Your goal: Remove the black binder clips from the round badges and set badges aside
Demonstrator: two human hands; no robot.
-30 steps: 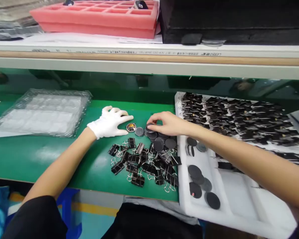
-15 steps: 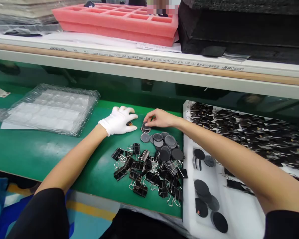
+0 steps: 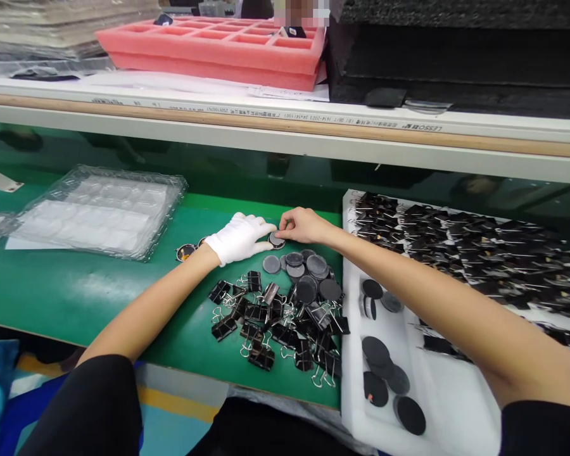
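Observation:
My left hand (image 3: 241,239), in a white glove, reaches over the green bench. Its thumb and fingers sit around the near-left edge of a small round dark disc part (image 3: 276,240). From the other side my bare right hand (image 3: 304,225) pinches the same part with thumb and forefinger. Just below lie several loose dark discs (image 3: 317,266), some overlapping. Closer to me spreads a heap of black binder clips (image 3: 270,323). Behind my gloved wrist shows a round part with an orange-brown inside (image 3: 186,252), and another is partly hidden by the glove.
A white foam tray (image 3: 349,380) on the right holds rows of clipped black pieces (image 3: 456,247) and several discs (image 3: 411,415). Clear plastic trays (image 3: 95,215) stand on the left. Above runs a shelf (image 3: 218,139) with pink foam (image 3: 209,60) and black blocks (image 3: 456,57).
My left hand has slid right and closed around the disc part at my right hand. Round parts left of the glove have come into view. The right hand stays almost in place.

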